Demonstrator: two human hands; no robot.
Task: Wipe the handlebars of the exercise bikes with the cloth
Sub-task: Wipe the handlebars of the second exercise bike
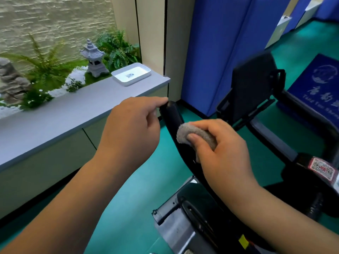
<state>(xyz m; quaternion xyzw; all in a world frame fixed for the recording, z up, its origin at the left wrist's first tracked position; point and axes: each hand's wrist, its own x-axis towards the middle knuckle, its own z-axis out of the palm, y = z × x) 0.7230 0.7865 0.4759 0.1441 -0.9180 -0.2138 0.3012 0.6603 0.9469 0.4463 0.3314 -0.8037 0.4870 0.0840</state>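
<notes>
The right hand (222, 151) grips a grey fluffy cloth (197, 135), with the fingers curled over it and the thumb pressed on its front, and holds it against the black handlebar (172, 116) of the exercise bike (253, 92). The cloth sits on the curved part of the bar, a little below its tip. The left hand (132, 125) has curled fingers, and its fingertips touch the tip of the same bar; I cannot tell if they really pinch it. Behind, a white tray (131, 74) lies on a grey ledge (73, 114), near a small stone lantern (93, 58) and green ferns (117, 48).
</notes>
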